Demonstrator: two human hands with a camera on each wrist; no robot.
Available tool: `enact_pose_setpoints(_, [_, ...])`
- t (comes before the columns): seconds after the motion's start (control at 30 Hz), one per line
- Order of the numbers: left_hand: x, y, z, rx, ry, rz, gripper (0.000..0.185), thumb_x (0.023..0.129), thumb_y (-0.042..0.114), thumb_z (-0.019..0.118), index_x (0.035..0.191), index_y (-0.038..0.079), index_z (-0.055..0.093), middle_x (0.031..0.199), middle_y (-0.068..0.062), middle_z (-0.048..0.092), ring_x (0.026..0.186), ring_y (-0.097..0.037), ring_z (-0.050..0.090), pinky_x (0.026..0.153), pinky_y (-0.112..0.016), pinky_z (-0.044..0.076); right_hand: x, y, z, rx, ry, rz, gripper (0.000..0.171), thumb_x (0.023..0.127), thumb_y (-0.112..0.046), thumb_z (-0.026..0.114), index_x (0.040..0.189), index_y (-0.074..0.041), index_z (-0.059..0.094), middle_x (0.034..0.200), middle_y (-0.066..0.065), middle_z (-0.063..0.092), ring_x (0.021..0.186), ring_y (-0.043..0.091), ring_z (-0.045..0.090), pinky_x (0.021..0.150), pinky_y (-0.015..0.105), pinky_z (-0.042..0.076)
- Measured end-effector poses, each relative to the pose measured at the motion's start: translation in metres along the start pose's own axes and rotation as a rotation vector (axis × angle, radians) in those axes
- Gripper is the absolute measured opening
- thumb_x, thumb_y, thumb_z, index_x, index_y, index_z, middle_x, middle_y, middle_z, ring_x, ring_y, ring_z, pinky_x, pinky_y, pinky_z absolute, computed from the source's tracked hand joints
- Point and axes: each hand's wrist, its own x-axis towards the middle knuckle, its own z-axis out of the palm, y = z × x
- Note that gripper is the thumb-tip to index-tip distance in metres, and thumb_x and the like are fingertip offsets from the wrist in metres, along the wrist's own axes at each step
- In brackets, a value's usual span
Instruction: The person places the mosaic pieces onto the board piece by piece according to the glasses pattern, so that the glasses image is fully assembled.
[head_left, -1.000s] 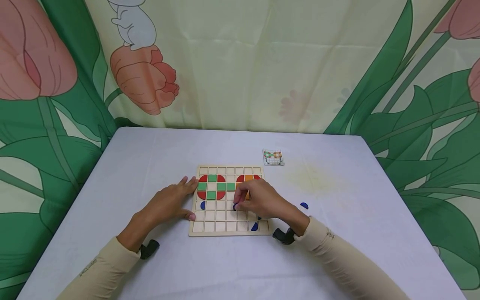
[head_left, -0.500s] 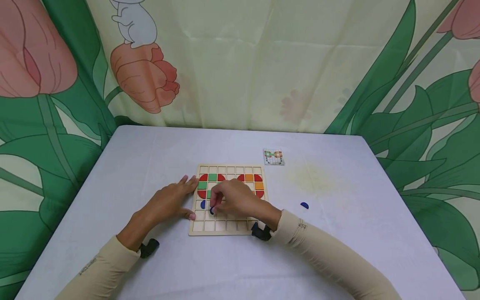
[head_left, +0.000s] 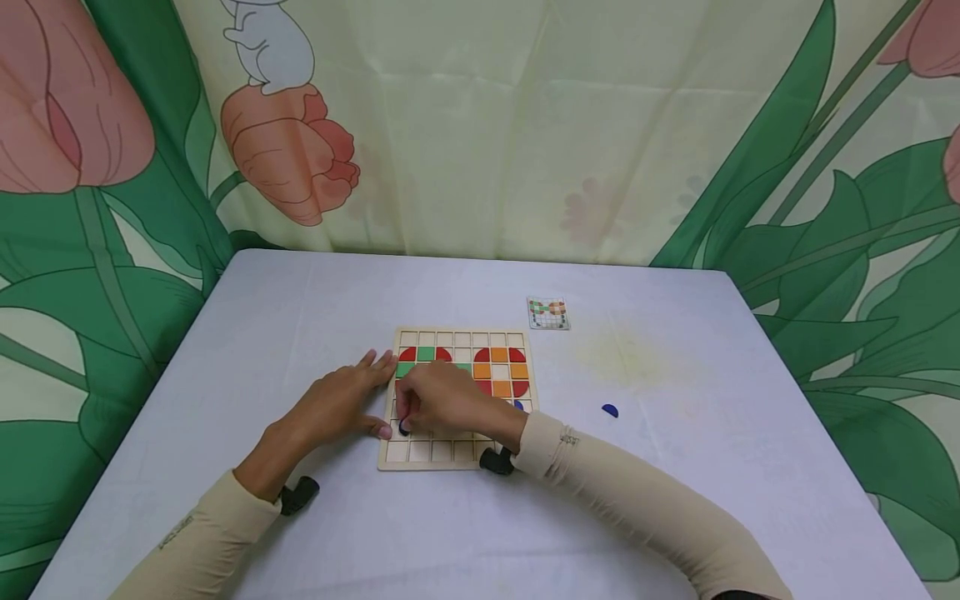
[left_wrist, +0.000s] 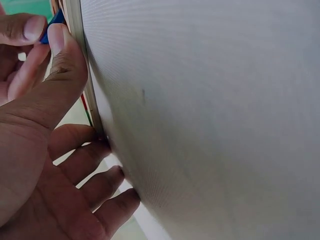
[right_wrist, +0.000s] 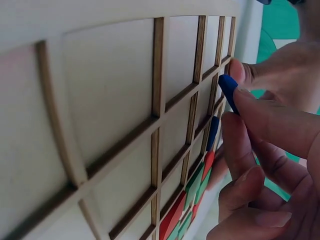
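Observation:
A wooden grid board (head_left: pixel 442 466) lies on the table, with red, green and orange pieces in its upper rows. My left hand (head_left: pixel 341 402) rests against the board's left edge, fingers extended and thumb near the lower left corner. Between thumb and fingertips my right hand (head_left: pixel 446 402) pinches a small blue half-round piece (right_wrist: pixel 228 91), just over a cell of the leftmost column. The left wrist view shows this blue piece (left_wrist: pixel 56 24) close to the left thumb. Another blue piece (right_wrist: pixel 213 132) sits in the grid beyond. My right hand covers part of the colored pattern.
On the white-covered table (head_left: pixel 675 500), a loose blue half-round piece (head_left: pixel 611 411) lies right of the board. A small pattern card (head_left: pixel 548 314) lies past the board's upper right corner. A printed curtain (head_left: pixel 480 167) hangs behind the table.
My right hand has carried the blue piece leftward across the board to the leftmost column, uncovering the orange and red pieces on the right. The left hand has stayed in place.

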Motion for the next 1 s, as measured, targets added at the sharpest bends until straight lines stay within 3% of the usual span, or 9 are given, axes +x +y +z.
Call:
enact_pose_setpoints(0.2, [0.0001,0.0,-0.0017,-0.001,0.001,0.009,0.106,0.066,0.04,0.089,0.153,0.008,0.037,0.159,-0.014,0.036,0.148,-0.04,0.031,0.105,-0.064,0.041,0.0026,-0.0024,0.001,-0.062,-0.02,0.014,0.016,0.08,-0.022,0.084,0.076,-0.027,0.07,0.067,-0.015,0.062,0.07,0.004,0.058,0.057,0.023,0.047])
enact_pose_setpoints(0.5, [0.0003,0.001,-0.003,-0.003,-0.002,0.014,0.107,0.065,0.041,0.089,0.153,0.008,0.038,0.159,-0.014,0.036,0.148,-0.04,0.031,0.105,-0.064,0.041,0.004,-0.0029,0.001,-0.073,-0.009,0.017,0.017,0.078,-0.02,0.086,0.075,-0.027,0.071,0.067,-0.016,0.062,0.072,0.004,0.058,0.056,0.024,0.048])
enact_pose_setpoints(1.0, [0.0003,-0.0003,-0.0013,-0.021,-0.001,0.004,0.109,0.064,0.04,0.09,0.153,0.008,0.037,0.159,-0.013,0.036,0.149,-0.04,0.03,0.105,-0.065,0.041,0.0035,-0.0033,0.0027,-0.091,0.003,-0.053,0.022,0.081,-0.007,0.077,0.078,-0.028,0.077,0.072,-0.018,0.068,0.075,0.0,0.059,0.058,0.021,0.048])
